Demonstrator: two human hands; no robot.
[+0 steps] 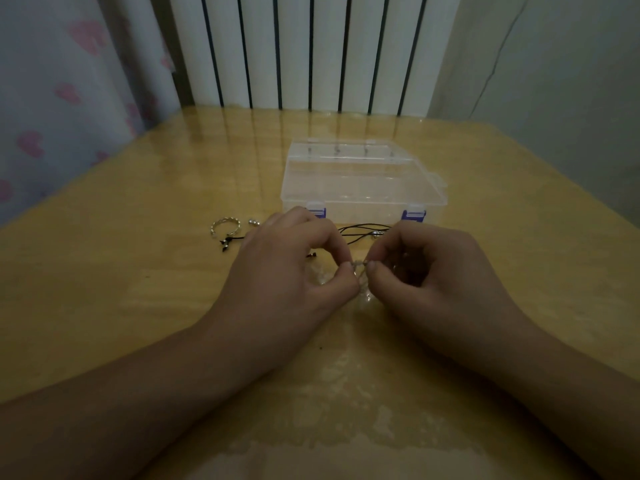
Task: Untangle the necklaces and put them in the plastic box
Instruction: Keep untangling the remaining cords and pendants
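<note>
Spreading across most of the view is a glossy wooden table (104, 289), with a white ribbed radiator (311, 46) behind it and a heart-print curtain (52, 98) to the left. On the far middle of the table sits the clear plastic box (362, 181), its lid down and both blue clasps facing the person; nothing can be made out inside it, so the storing step looks not yet begun.

In front of the box, the left hand (291, 268) and right hand (429, 271) meet fingertip to fingertip, each pinching one end of a short stretch of pale chain (360, 263). How much of that necklace hangs below is hard to tell. Judging by this, the untangling is in hand and likely early.

A black cord necklace (363, 230) with a small bead lies loose between the hands and the box, its ends trailing left under the left hand. Further left lie a silver ring-shaped piece (225, 226) and a smaller silver bit (253, 222), both on the table and outside the box.
</note>
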